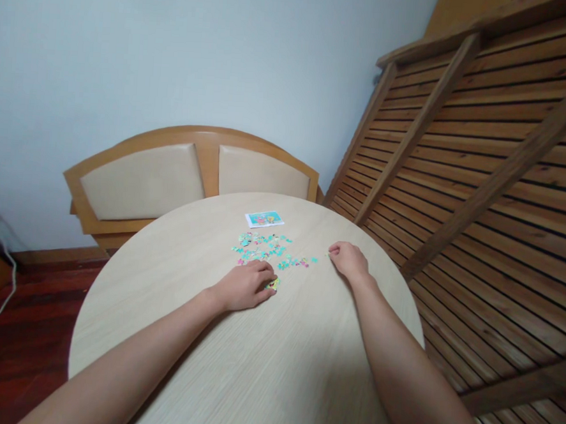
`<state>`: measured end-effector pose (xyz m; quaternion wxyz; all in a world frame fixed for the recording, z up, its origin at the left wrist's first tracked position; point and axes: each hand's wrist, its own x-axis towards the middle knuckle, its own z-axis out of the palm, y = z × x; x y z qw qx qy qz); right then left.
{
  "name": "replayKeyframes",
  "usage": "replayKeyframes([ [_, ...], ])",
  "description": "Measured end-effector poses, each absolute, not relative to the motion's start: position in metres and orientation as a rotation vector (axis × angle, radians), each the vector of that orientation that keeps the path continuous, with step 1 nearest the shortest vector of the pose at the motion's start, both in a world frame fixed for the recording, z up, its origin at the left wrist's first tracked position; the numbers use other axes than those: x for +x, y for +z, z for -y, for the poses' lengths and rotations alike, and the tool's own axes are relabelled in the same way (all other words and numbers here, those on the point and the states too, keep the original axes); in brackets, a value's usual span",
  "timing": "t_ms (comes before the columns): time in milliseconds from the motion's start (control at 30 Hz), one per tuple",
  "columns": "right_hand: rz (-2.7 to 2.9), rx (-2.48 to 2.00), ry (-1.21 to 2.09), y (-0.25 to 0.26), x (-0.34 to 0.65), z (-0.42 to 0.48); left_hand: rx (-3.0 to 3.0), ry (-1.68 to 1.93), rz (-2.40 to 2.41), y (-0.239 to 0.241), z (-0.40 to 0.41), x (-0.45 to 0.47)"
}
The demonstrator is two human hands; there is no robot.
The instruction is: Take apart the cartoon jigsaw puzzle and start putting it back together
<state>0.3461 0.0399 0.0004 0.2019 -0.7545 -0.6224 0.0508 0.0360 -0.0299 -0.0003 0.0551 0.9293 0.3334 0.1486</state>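
My left hand (pixel 247 285) rests on the round table, its thumb and fingers curled around a small cluster of yellow-green jigsaw puzzle pieces (pixel 273 284). Part of that cluster is hidden beneath the fingers. Farther right, my right hand (pixel 349 261) lies low over the tabletop with thumb and fingertips pinched together. A tiny pale yellowish bit (pixel 327 255) shows by those fingertips; whatever sits inside the pinch is too small to make out. Between and beyond the hands, loose turquoise, pink and yellow puzzle pieces (pixel 261 248) are scattered.
A picture card (pixel 264 219) with cartoon figures on turquoise lies behind the pieces. The pale wooden table (pixel 165 256) stands before a padded headboard (pixel 143 181) and a white wall. Slatted wooden panels (pixel 481 173) lean along the right side. A white cable (pixel 13 278) hangs at left.
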Motion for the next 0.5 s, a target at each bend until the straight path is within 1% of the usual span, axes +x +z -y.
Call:
replayKeyframes([
  [100,1.816,-2.094,0.232,0.005,0.351,-0.037,2.795,0.516,-1.041,-0.004,0.035,0.034],
  [167,1.971,-1.991,0.363,0.008,0.349,-0.033,2.793,0.534,-1.064,-0.005,0.036,0.034],
  [267,2.262,-1.635,0.673,0.012,0.33,-0.023,2.789,0.566,-1.092,-0.006,0.036,0.034],
  [367,2.367,-1.314,0.9,0.012,0.3,-0.011,2.785,0.59,-1.091,-0.009,0.034,0.035],
  [433,2.379,-1.135,0.98,0.011,0.283,-0.006,2.782,0.598,-1.088,-0.01,0.033,0.034],
  [500,2.391,-1.038,0.971,0.01,0.274,-0.003,2.775,0.601,-1.08,-0.011,0.032,0.033],
])
